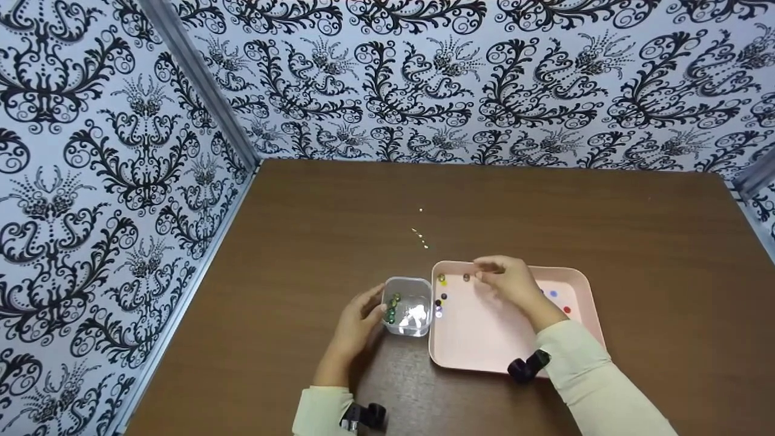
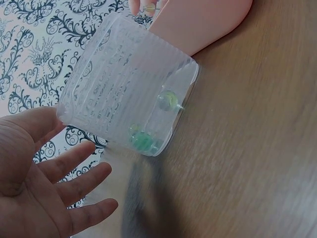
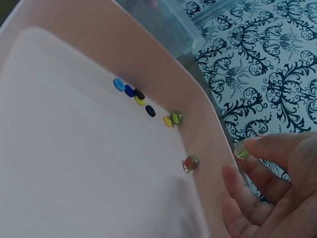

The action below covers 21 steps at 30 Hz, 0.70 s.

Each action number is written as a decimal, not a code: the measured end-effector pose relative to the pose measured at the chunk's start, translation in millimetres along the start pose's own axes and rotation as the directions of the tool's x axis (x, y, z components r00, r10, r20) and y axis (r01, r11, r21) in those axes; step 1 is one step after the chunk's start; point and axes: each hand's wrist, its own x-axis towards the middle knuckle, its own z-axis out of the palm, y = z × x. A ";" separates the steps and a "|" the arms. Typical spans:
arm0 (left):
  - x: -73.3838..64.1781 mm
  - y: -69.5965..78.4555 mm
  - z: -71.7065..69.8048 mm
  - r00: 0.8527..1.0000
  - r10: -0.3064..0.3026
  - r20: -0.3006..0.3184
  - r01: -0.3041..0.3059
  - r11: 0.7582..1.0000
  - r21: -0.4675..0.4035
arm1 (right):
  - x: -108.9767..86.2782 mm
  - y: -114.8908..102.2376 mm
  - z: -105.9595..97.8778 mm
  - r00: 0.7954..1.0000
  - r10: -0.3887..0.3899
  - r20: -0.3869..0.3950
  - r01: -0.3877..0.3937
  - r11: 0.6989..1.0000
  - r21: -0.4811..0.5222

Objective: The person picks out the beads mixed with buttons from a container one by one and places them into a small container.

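Note:
My right hand (image 1: 511, 284) is over the far side of a pink tray (image 1: 484, 345). In the right wrist view its thumb and finger pinch a clear marble (image 3: 241, 149) with a yellow-green streak. My left hand (image 1: 357, 321) touches the left side of a clear plastic container (image 1: 408, 330), its fingers spread and mostly straight in the left wrist view. Several green marbles (image 2: 143, 141) lie in that container. Inside the tray are a green-yellow marble (image 3: 177, 117), a reddish clear marble (image 3: 192, 162) and several flat buttons, among them a light blue button (image 3: 119, 84).
The container stands against the tray's left wall on a brown wooden table (image 1: 339, 212). Toward the tray's right side lie a red button (image 1: 567, 309) and a blue button (image 1: 553, 293). Patterned panels (image 1: 424, 79) bound the table at the back and left.

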 end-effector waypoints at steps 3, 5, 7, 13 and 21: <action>0.3 -0.9 0.0 1.000 0.000 0.001 0.000 1.000 0.010 | -2.1 -3.2 0.4 1.000 0.011 -0.005 -0.011 1.000 0.020; 0.3 -1.4 -0.2 1.000 0.004 -0.003 -0.004 0.999 0.032 | -3.5 -5.4 1.0 1.000 0.023 -0.006 -0.022 0.998 0.050; 0.5 -1.7 -0.2 1.000 0.014 -0.006 -0.014 0.999 0.051 | -4.6 -7.1 1.7 0.999 0.034 -0.007 -0.033 0.996 0.082; 1.9 -2.3 0.5 1.000 0.022 -0.007 -0.022 0.995 0.093 | -8.1 -8.0 2.4 0.999 0.032 -0.028 -0.028 0.991 0.132; 2.4 -4.9 0.6 1.000 0.012 -0.007 -0.012 0.996 0.092 | -13.6 -8.7 3.6 0.998 0.051 -0.037 -0.044 0.984 0.173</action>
